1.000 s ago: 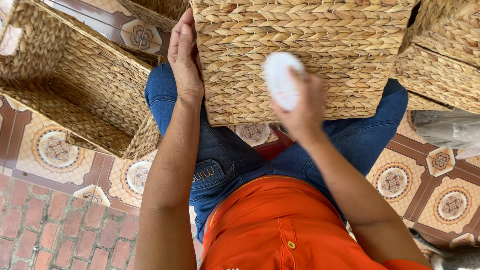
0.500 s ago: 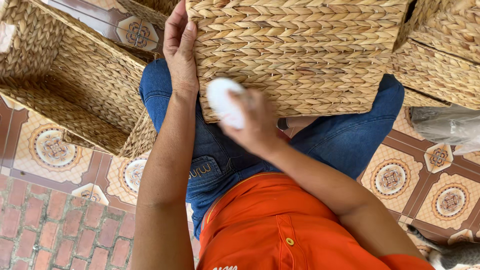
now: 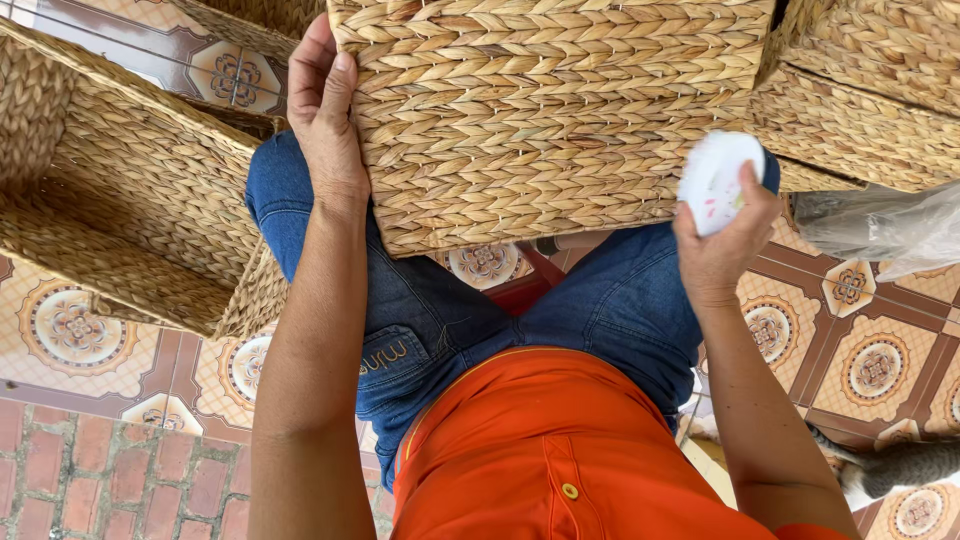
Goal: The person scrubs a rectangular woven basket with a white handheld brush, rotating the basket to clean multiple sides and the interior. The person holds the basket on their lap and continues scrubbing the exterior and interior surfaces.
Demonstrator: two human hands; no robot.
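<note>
Resting across the person's lap in blue jeans (image 3: 440, 320), the big rectangular basket of woven tan straw (image 3: 560, 110) fills the upper middle of the frame. The left hand (image 3: 325, 110) lies flat against the basket's left side, fingers stretched out and close together, thumb along the edge; its grip is released, pressing on the weave rather than clasping it. The right hand (image 3: 720, 250) sits at the right of the frame, just off the basket's lower right corner, with its grip closed around a small round white object (image 3: 718, 182) that shows faint coloured specks. The thumb crosses the object's right edge and the fingers curl behind it. Whether the white object touches the basket cannot be told.

A second woven straw basket (image 3: 120, 200) lies open on its side at the left of the frame, and more woven baskets (image 3: 880, 80) are stacked at the upper right. A crumpled clear plastic bag (image 3: 890, 225) sits at the right edge. An orange shirt (image 3: 560, 460) fills the lower middle, above a patterned tile floor (image 3: 870, 360).
</note>
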